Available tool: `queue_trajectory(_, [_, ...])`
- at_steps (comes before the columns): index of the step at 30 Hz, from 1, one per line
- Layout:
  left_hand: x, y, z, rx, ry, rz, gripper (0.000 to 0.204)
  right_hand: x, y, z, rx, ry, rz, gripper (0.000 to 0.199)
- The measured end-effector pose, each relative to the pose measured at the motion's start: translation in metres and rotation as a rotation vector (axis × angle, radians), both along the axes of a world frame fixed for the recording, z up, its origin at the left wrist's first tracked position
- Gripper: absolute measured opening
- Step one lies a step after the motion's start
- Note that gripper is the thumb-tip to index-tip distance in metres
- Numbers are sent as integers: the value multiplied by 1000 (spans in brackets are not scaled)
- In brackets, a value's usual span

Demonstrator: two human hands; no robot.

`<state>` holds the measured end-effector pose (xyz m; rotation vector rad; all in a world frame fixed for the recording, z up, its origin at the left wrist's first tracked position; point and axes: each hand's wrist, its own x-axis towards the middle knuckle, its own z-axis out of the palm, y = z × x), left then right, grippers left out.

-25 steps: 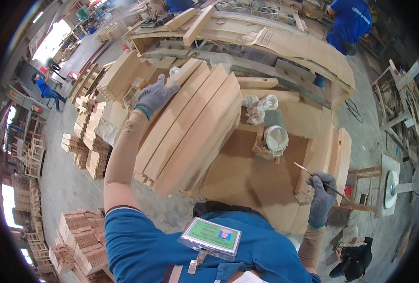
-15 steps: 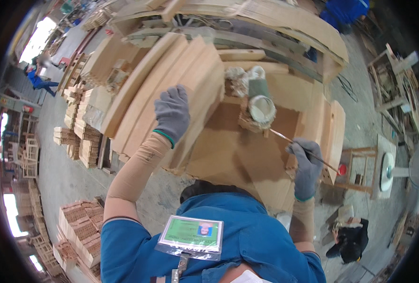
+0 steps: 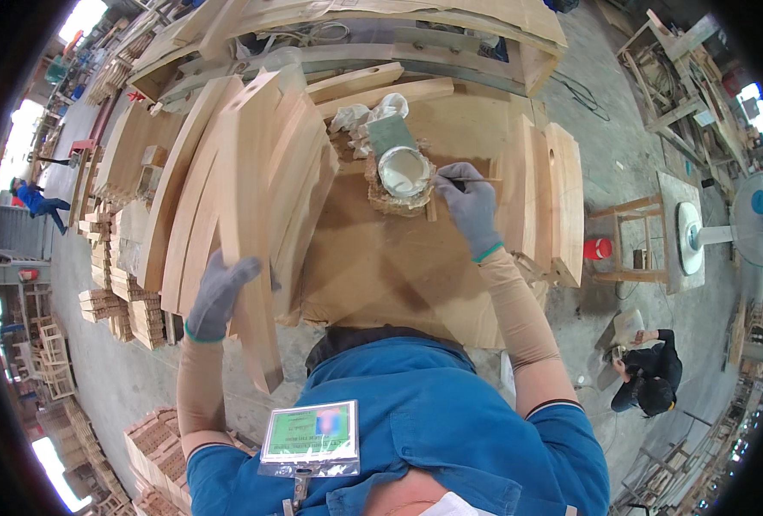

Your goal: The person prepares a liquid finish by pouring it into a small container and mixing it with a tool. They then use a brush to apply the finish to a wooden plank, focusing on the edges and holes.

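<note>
My left hand (image 3: 218, 297) is wrapped round the lower part of a long wooden piece (image 3: 251, 189), which is raised and tilted in front of a row of similar pieces (image 3: 300, 189). In my gloved right hand (image 3: 470, 206) is a thin brush (image 3: 483, 180), its handle pointing right; I cannot make out its tip. That hand is just right of an opened container of white paste (image 3: 404, 172), which rests tilted on a crusted block (image 3: 390, 205). Beside it lies crumpled white plastic (image 3: 368, 116). Brown cardboard (image 3: 373, 275) covers the work surface.
More wooden pieces (image 3: 562, 198) stand at the right edge of the cardboard. A wooden bench (image 3: 450, 60) runs along the far side. Right are a fan (image 3: 751, 219), a red container (image 3: 598, 248) and a crouching person (image 3: 652, 378). Stacked wood (image 3: 136, 314) lies left.
My left hand, earlier closed over the row of wooden pieces, now holds one raised piece nearer me. My right hand has moved up and left with the brush, closer to the paste container.
</note>
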<state>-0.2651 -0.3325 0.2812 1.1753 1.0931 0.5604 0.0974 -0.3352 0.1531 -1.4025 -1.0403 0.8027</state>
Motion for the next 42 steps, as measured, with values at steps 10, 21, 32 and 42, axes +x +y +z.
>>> queue_trajectory(10, [-11, -40, -55, -119, -97, -6, 60, -14, 7, -29, 55, 967, -171, 6])
queue_trajectory(21, [38, -35, -62, -192, -27, -65, 76, -14, 0, -6, 39, 1053, -352, 6])
queue_trajectory(32, [34, -41, -54, -183, 66, -103, 74, -15, -9, 37, 62, 557, -189, 8])
queue_trajectory(42, [30, -45, -62, -152, 33, -73, 75, -24, 2, -24, -45, 29, -143, 6])
